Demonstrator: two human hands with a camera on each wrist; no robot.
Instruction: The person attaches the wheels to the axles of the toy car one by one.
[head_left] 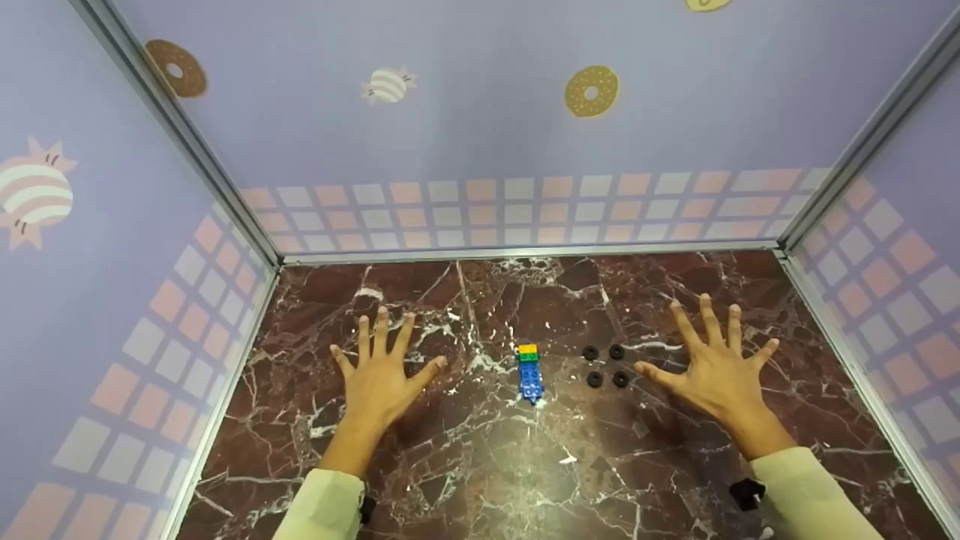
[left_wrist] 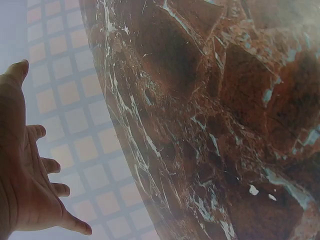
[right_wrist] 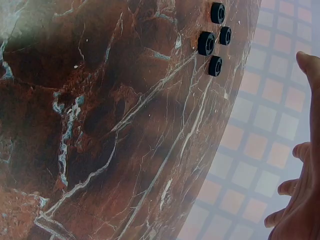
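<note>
In the head view, a toy-brick assembly (head_left: 529, 375) lies mid-table, mostly blue with a green and a yellow brick at its far end. To its right sit several small black toy wheels (head_left: 595, 379), grouped in a loose square; the same wheels (right_wrist: 206, 43) appear near the top of the right wrist view. My left hand (head_left: 382, 382), fingers spread, is left of the bricks and holds nothing. On the far side of the wheels my right hand (head_left: 720, 375) is spread too, its thumb nearest them and its fingers around no object.
The dark red marbled tabletop (head_left: 450, 465) carries white veins. A patterned back wall (head_left: 480, 135) rises behind it, with side walls (head_left: 97, 315) at left and right joined by metal edging (head_left: 525, 253).
</note>
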